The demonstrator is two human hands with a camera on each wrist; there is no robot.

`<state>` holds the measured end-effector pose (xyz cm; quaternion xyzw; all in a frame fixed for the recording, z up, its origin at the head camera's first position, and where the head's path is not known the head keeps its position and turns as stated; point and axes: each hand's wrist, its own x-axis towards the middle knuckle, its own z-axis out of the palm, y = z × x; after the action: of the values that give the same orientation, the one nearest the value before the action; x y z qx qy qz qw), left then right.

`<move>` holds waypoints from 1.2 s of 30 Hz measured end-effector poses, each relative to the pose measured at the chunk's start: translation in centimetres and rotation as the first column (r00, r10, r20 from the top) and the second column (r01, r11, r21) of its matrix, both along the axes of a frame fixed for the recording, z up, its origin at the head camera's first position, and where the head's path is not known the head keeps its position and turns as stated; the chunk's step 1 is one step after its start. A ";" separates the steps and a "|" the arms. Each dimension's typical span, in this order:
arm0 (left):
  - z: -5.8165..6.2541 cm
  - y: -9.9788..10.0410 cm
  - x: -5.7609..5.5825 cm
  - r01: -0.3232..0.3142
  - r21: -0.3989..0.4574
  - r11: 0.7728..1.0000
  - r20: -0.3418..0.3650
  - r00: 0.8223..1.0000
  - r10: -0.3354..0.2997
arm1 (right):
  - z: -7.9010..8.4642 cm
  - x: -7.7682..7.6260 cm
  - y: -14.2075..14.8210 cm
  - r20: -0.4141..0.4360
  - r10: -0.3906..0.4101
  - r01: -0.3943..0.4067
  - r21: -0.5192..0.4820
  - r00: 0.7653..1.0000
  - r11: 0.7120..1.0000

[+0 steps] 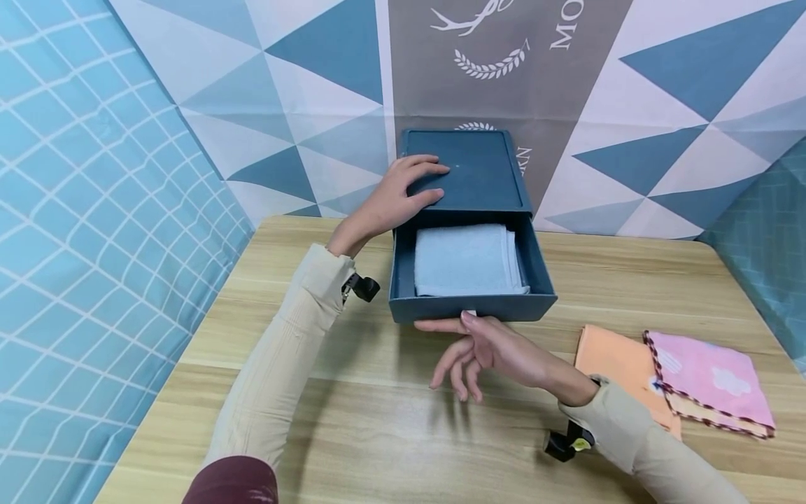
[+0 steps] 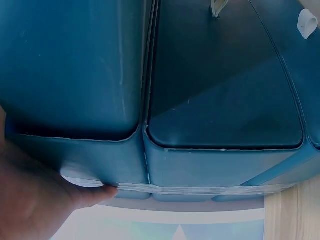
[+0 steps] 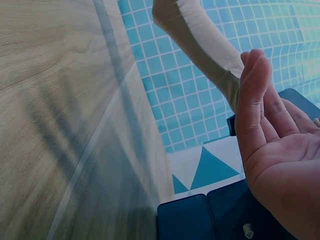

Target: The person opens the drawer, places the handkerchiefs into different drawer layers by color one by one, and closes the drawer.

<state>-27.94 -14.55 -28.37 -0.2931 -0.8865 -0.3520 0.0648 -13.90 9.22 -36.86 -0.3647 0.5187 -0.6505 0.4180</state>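
We see a wood-grain table (image 1: 371,448) before a wall covering (image 1: 346,52) of blue and white triangles, with a grey lettered panel (image 1: 422,77); white-gridded blue sheeting (image 1: 88,231) hangs at left.

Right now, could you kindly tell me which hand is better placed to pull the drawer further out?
Probably the right hand: its thumb is at the front of the drawer, while the left hand rests on the blue unit.

I have the left arm (image 1: 271,381) reaching well forward, the left hand (image 1: 403,189) palm down, fingers relaxed, thumb apart. The right arm (image 1: 655,441) slants in from the right; the right hand (image 1: 490,343) sits nearer, thumb against a straight index finger, the other fingers hanging loosely bent.
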 end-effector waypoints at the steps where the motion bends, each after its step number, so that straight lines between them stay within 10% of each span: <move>1: 0.0 0.0 0.0 -0.001 0.000 1.000 0.001 1.000 0.001 | 0.0 0.0 0.0 -0.001 -0.001 0.001 -0.001 1.000 1.000; 36: -0.1 0.1 0.0 -0.001 0.005 1.000 -0.018 1.000 0.001 | 0.1 -2.7 -0.6 0.012 -0.060 0.060 0.009 0.998 0.998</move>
<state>-27.97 -14.47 -28.47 -0.2959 -0.8851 -0.3517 0.0737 -16.63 8.63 -36.77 -0.3430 0.5296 -0.6629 0.4031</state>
